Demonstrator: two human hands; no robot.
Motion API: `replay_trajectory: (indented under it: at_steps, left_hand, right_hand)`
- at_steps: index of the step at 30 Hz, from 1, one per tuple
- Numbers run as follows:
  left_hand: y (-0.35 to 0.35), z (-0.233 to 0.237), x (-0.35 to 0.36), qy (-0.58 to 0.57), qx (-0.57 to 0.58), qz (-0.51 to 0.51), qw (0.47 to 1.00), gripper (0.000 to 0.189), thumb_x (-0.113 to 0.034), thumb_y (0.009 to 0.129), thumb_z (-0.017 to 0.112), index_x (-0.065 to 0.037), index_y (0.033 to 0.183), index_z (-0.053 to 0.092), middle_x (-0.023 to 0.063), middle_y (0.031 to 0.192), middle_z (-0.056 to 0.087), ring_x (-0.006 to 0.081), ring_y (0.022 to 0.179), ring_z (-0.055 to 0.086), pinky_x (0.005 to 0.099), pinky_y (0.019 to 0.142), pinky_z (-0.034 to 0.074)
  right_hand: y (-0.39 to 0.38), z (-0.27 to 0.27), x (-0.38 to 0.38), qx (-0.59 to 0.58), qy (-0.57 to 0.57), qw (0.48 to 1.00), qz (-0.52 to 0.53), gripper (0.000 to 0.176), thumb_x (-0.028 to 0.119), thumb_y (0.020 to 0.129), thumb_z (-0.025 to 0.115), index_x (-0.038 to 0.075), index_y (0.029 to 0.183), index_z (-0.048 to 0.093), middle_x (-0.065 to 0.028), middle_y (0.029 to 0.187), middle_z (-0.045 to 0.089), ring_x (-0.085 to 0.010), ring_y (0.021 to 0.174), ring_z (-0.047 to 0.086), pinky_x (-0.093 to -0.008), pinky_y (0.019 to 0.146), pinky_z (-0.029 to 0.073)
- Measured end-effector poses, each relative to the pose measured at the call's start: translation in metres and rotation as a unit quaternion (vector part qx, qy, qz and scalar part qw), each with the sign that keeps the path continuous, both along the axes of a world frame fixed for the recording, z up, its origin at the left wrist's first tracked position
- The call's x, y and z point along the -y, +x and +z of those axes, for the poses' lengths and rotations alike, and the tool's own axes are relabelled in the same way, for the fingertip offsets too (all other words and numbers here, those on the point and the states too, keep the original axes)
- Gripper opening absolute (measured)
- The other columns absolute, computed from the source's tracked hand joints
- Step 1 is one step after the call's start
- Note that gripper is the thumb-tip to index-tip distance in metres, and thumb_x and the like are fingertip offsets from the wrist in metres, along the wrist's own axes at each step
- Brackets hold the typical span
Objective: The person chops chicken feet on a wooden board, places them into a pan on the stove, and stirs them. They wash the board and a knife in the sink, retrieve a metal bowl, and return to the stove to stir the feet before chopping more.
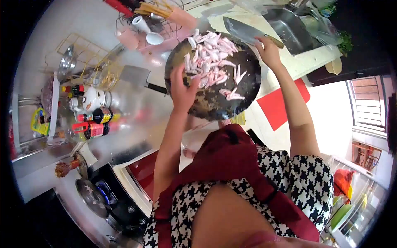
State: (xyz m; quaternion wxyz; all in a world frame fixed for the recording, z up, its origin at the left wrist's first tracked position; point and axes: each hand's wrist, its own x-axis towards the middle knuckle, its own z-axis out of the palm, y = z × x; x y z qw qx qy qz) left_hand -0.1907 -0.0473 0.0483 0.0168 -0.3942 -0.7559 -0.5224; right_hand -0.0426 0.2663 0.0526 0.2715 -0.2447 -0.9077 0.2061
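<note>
A round, dark, worn chopping board [244,78] lies on the counter in front of me, bearing a pile of raw, pale pink chicken wing pieces [209,53]. A few pieces [232,94] lie apart from the pile, towards the board's near side. At the pile's left edge, my left hand [184,89] rests with thumb and fingers apart, gripping nothing visible. My right hand [268,51] is closed at the handle of a cleaver [242,31], beyond the board's far right edge. The cleaver's wide blade points left, over the counter; part of the grip is hidden.
A metal sink [289,29] is at the far right. Left of the board are another cleaver [136,75], a utensil rack [165,31] and several sauce bottles [97,129]. At lower left a gas burner shows a blue flame [106,193] beneath a pan [89,194].
</note>
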Motion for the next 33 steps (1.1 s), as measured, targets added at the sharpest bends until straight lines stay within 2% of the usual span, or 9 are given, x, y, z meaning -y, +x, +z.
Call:
replay_trajectory:
  at_steps: [2, 6, 11, 16, 21, 25, 29, 31, 33]
  left_hand:
    - [-0.038, -0.006, -0.059, -0.035, -0.104, 0.012, 0.994, 0.054, -0.027, 0.077, 0.066, 0.001, 0.118, 0.047, 0.0203, 0.115, 0.050, 0.0357, 0.108, 0.047, 0.0414, 0.094, 0.037]
    - [-0.077, -0.001, -0.126, -0.201, -0.045, 0.031, 0.978, 0.072, -0.044, 0.068, 0.071, 0.000, 0.121, 0.046, 0.0189, 0.118, 0.050, 0.0347, 0.112, 0.045, 0.0417, 0.095, 0.036]
    - [-0.082, -0.020, -0.167, -0.275, -0.072, 0.051, 0.957, 0.066, -0.044, 0.065, 0.070, -0.008, 0.118, 0.054, 0.0152, 0.125, 0.046, 0.0314, 0.114, 0.045, 0.0377, 0.097, 0.036]
    - [-0.088, -0.033, -0.170, -0.219, -0.021, -0.019, 0.975, 0.046, -0.031, 0.059, 0.075, -0.006, 0.096, 0.062, 0.0111, 0.118, 0.048, 0.0290, 0.114, 0.044, 0.0374, 0.093, 0.040]
    - [-0.073, -0.026, -0.160, -0.191, 0.012, -0.004, 0.981, 0.055, -0.026, 0.056, 0.078, -0.004, 0.102, 0.057, 0.0133, 0.117, 0.045, 0.0295, 0.109, 0.047, 0.0373, 0.090, 0.042]
    - [-0.068, 0.004, -0.162, -0.272, 0.019, -0.014, 0.962, 0.063, -0.028, 0.058, 0.077, -0.008, 0.112, 0.054, 0.0148, 0.115, 0.047, 0.0297, 0.106, 0.050, 0.0370, 0.090, 0.042]
    - [-0.064, 0.019, -0.157, -0.327, 0.087, -0.029, 0.940, 0.047, -0.024, 0.069, 0.069, -0.013, 0.112, 0.056, 0.0113, 0.106, 0.057, 0.0250, 0.094, 0.056, 0.0340, 0.081, 0.044]
    - [-0.055, 0.043, -0.156, -0.364, 0.127, -0.030, 0.922, 0.038, -0.019, 0.075, 0.062, -0.011, 0.112, 0.056, 0.0102, 0.099, 0.062, 0.0230, 0.086, 0.059, 0.0316, 0.075, 0.045]
    - [-0.069, -0.006, -0.150, -0.224, 0.163, -0.090, 0.957, 0.035, -0.016, 0.077, 0.059, -0.011, 0.112, 0.055, 0.0103, 0.101, 0.062, 0.0231, 0.088, 0.058, 0.0317, 0.076, 0.045]
  right_hand:
    - [-0.039, -0.004, -0.014, -0.035, -0.021, 0.997, 0.061, 0.031, 0.025, 0.083, 0.059, 0.005, 0.107, 0.059, -0.0166, 0.107, 0.060, -0.0333, 0.101, 0.055, -0.0390, 0.085, 0.045]
    - [-0.101, -0.036, -0.013, -0.089, -0.055, 0.978, 0.179, 0.043, 0.030, 0.082, 0.060, 0.006, 0.117, 0.053, -0.0168, 0.118, 0.053, -0.0351, 0.106, 0.052, -0.0384, 0.091, 0.042]
    - [-0.137, -0.041, 0.005, -0.099, -0.184, 0.949, 0.234, 0.043, 0.033, 0.087, 0.055, 0.008, 0.121, 0.051, -0.0157, 0.121, 0.052, -0.0306, 0.110, 0.050, -0.0352, 0.094, 0.040]
    - [-0.141, -0.045, 0.012, -0.063, -0.180, 0.962, 0.197, 0.041, 0.036, 0.086, 0.054, 0.006, 0.114, 0.057, -0.0159, 0.108, 0.058, -0.0306, 0.098, 0.055, -0.0365, 0.086, 0.043]
    - [-0.139, -0.051, 0.029, -0.154, -0.207, 0.951, 0.169, 0.040, 0.037, 0.086, 0.051, 0.003, 0.106, 0.060, -0.0171, 0.091, 0.062, -0.0312, 0.087, 0.059, -0.0377, 0.080, 0.044]
    - [-0.126, -0.046, 0.023, -0.144, -0.408, 0.890, 0.145, 0.035, 0.027, 0.086, 0.053, 0.002, 0.110, 0.057, -0.0171, 0.100, 0.060, -0.0336, 0.094, 0.056, -0.0394, 0.085, 0.043]
    - [-0.107, -0.062, 0.019, -0.080, -0.081, 0.989, 0.096, 0.047, 0.029, 0.084, 0.056, -0.002, 0.119, 0.048, -0.0202, 0.110, 0.055, -0.0368, 0.099, 0.052, -0.0426, 0.087, 0.040]
    - [-0.105, -0.052, 0.036, -0.043, -0.069, 0.993, 0.085, 0.048, 0.030, 0.084, 0.056, -0.002, 0.119, 0.047, -0.0211, 0.112, 0.054, -0.0376, 0.099, 0.051, -0.0426, 0.086, 0.041]
    - [-0.116, -0.049, 0.054, -0.057, -0.035, 0.996, 0.062, 0.051, 0.033, 0.083, 0.057, -0.003, 0.119, 0.047, -0.0214, 0.105, 0.056, -0.0380, 0.094, 0.052, -0.0429, 0.081, 0.042]
